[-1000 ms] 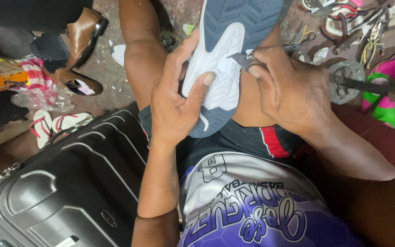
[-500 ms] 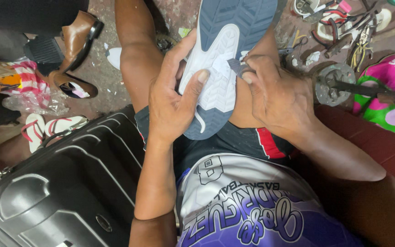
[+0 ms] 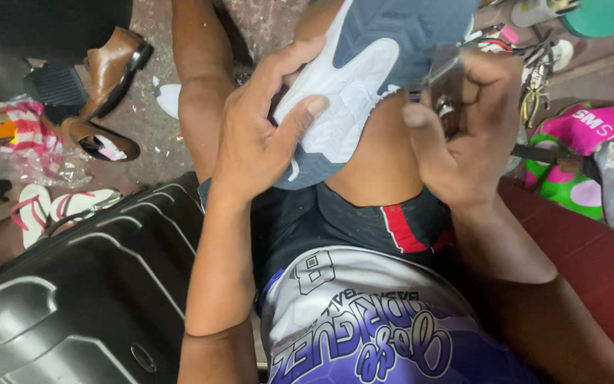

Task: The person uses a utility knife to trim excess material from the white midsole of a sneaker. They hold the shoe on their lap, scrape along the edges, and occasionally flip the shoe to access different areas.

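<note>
Shoe: a sneaker [image 3: 364,78] lies sole up across the person's knees, the sole blue-grey with a white middle patch.
Left hand: the left hand [image 3: 261,139] wraps the heel end of the shoe, thumb pressed flat on the white patch, fingers curled over the far edge.
Right hand: the right hand [image 3: 463,135] is closed around a small metal tool [image 3: 445,89] just beside the shoe's right edge; the tool's tip is blurred, so contact with the sole cannot be told.
Left side: a black suitcase [image 3: 72,291] lies beside the left forearm.
Floor: a brown heeled shoe [image 3: 104,75] and white sandals [image 3: 51,210] lie well apart from the hands.
Right side: a pink bag [image 3: 591,156] lies behind a dark metal stand [image 3: 609,178].
</note>
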